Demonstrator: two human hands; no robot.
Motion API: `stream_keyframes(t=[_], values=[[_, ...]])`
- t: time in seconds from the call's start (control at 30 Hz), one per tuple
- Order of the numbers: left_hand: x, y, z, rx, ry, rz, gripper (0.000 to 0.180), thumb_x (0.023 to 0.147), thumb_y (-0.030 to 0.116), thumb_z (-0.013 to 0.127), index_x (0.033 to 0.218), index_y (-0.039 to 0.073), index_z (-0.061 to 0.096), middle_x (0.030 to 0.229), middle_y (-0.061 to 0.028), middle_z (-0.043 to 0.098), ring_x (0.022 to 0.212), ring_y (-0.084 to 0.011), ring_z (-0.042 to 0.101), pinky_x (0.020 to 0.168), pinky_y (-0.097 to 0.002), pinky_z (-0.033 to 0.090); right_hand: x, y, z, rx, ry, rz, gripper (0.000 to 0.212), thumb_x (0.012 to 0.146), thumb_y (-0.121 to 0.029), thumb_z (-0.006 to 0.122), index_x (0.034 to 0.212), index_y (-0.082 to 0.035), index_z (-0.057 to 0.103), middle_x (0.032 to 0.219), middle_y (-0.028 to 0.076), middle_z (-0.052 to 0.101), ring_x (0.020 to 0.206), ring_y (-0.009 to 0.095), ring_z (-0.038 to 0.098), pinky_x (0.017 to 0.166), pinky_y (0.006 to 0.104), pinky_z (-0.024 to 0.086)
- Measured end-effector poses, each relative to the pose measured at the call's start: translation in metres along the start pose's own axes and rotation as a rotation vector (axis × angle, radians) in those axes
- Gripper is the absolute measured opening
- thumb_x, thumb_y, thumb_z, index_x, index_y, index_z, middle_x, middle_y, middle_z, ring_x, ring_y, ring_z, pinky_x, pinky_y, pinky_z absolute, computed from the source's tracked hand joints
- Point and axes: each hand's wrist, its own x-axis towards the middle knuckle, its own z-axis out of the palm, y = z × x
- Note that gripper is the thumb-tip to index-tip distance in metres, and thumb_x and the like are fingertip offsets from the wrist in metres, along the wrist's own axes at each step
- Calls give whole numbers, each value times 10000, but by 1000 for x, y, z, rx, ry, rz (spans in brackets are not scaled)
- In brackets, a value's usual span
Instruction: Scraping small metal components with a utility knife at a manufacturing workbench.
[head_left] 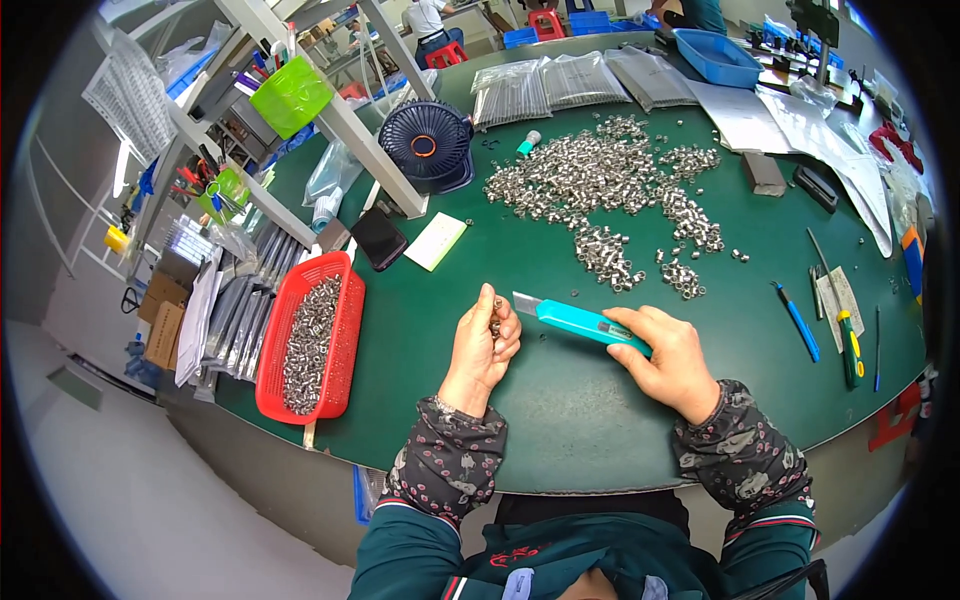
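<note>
My right hand (664, 358) grips a turquoise utility knife (580, 321), its blade extended and pointing left. The blade tip is close to my left hand (482, 340), apart from it by a small gap. Curled fingers of my left hand hold small metal rings (496, 322); how many is hidden by the fingers. Beyond both hands, a large spread of similar short metal rings (590, 170) lies on the green table (570, 410). Left of my left hand, a red plastic basket (346, 345) holds many more of these parts.
A black fan (427, 145), a dark phone (378, 239) and a pale notepad (436, 241) stand or lie far left. Right of the pile are a grey block (763, 174), a blue-handled tool (798, 322) and a yellow-green screwdriver (851, 350). A blue tray (716, 58) sits at the back.
</note>
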Motion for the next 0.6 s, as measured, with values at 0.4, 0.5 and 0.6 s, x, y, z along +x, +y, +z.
stream_keyframes(t=[0.4, 0.5, 0.6], values=[[-2, -2, 6, 200, 57, 15, 345, 875, 365, 442, 658, 97, 439, 461, -5, 384, 329, -58, 282, 291, -181, 181, 1, 5, 0, 62, -103, -18, 274, 713, -183, 610, 971, -97, 575, 705, 99, 543, 606, 284, 544, 529, 354, 430], [-5, 3, 7, 328, 100, 3, 342, 869, 349, 460, 638, 100, 428, 455, -11, 382, 321, -60, 274, 289, -185, 184, 3, -6, -4, -82, -119, 6, 292, 696, -159, 623, 973, -84, 569, 685, 98, 526, 592, 274, 537, 522, 346, 429], [-5, 7, 7, 247, 118, -78, 343, 867, 335, 467, 622, 100, 414, 451, -14, 370, 320, -61, 265, 288, -181, 181, 3, -8, -6, -229, 116, -190, 333, 671, -99, 635, 991, -54, 553, 673, 96, 507, 584, 260, 527, 510, 339, 423]])
